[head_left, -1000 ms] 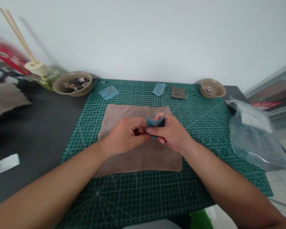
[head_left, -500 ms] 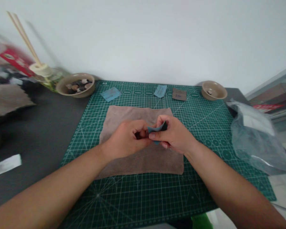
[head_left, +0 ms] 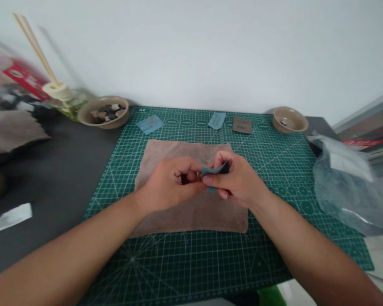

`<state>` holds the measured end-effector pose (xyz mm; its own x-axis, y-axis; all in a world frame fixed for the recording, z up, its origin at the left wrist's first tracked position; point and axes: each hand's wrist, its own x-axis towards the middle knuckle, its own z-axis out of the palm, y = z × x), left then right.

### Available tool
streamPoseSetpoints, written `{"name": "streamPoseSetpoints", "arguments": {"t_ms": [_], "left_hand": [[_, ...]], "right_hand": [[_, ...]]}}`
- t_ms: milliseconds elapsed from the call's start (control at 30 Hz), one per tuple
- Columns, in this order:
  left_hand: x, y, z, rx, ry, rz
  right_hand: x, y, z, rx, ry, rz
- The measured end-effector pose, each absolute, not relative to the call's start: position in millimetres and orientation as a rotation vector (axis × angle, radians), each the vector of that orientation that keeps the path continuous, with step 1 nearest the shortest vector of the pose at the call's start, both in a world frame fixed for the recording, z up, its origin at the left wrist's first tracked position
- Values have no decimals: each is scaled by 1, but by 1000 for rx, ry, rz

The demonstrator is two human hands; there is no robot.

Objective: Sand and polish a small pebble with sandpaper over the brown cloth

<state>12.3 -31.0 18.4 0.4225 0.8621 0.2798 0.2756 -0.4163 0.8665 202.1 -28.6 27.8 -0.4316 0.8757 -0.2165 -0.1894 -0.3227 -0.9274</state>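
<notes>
Over a brown cloth point(head_left: 191, 216), my two hands meet at the fingertips. My right hand point(head_left: 234, 178) is closed on a bent piece of sandpaper point(head_left: 215, 170), blue-grey on one face and dark on the other. My left hand point(head_left: 172, 182) is closed in a pinch right against the sandpaper's left edge. Whatever lies between its fingertips is small and mostly hidden, so I cannot make it out. Behind the cloth lie a blue sandpaper piece point(head_left: 150, 124), a smaller blue piece point(head_left: 217, 120) and a brown piece point(head_left: 242, 125), all with handwriting on them.
A green cutting mat point(head_left: 115, 187) lies under the cloth. At back left a bowl point(head_left: 119, 123) holds several stones, beside a reed diffuser point(head_left: 59, 91). Another bowl point(head_left: 293, 125) with a small stone stands back right, near a clear plastic bag point(head_left: 347, 191).
The whole view has shifted slightly. My hands stay together over the cloth, and the sandpaper's right end now stands a little higher in my right hand.
</notes>
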Motion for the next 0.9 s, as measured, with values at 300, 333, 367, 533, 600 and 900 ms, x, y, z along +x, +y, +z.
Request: {"name": "streamPoseSetpoints", "arguments": {"t_ms": [300,333,367,533,600,900], "left_hand": [[12,-30,20,1996,947,890],[12,-30,20,1940,936,898],[11,-30,20,1864,911,917],[9,-28,16,1668,774,965],[9,-28,16,1726,758,909],[5,-32,28,1509,628,1075]], "right_hand": [[203,-29,28,-1044,-1253,1786],[204,-29,28,-1024,-1273,1802],[205,-29,29,-997,-1256,1831],[206,-27,29,-905,-1043,1939],[204,-27,27,-908,-1023,1946],[209,-28,44,-744,-840,2121]]}}
